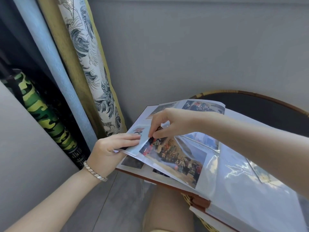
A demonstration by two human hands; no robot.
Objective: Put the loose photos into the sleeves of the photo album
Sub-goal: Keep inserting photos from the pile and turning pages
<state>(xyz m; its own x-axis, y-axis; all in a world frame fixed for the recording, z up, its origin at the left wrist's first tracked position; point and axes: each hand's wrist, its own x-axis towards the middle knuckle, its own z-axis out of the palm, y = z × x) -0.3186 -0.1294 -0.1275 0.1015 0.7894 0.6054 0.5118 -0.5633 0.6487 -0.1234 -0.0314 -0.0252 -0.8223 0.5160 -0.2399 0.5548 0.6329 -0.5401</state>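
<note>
The album (pixel 250 198) lies open on a round table (pixel 267 97) with a woven rim, and part of it reaches over the table edge. The left hand (pixel 110 146), with a bracelet (pixel 94 171) at the wrist, rests its straight fingers flat on the outer edge of a lifted page (pixel 133 148). The thumb is hidden, so I cannot tell if it grips from below. The right hand (pixel 168 123) pinches the upper corner of a photo (pixel 175 158) between thumb and fingertips. The photo, a group of people, seems to sit mostly inside the clear sleeve of this page. A leaf-pattern curtain (pixel 93 67) hangs on the left.
</note>
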